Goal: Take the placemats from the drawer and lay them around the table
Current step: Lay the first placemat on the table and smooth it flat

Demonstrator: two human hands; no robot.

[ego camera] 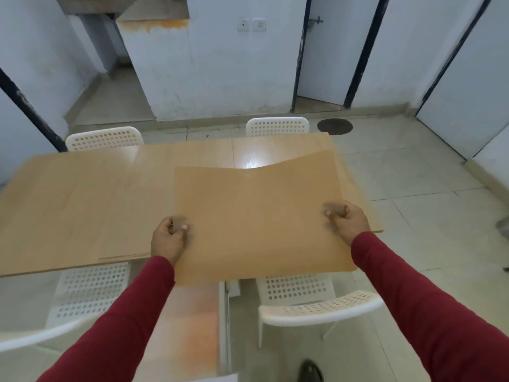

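A large tan placemat [256, 216] hangs between both hands over the right half of the light wooden table [82, 194], its near edge past the table's front edge and its far edge sagging in the middle. My left hand [169, 237] pinches the mat's left side. My right hand [345, 219] pinches its right side. Another thin mat [124, 238] seems to lie flat on the table to the left, near the front edge; blur makes this uncertain.
White perforated chairs stand at the near left [88, 293], near right [308, 299], far left [104, 137] and far right [276, 126]. A tiled floor [413, 175] opens to the right. A dark round floor cover [334, 126] lies beyond the table.
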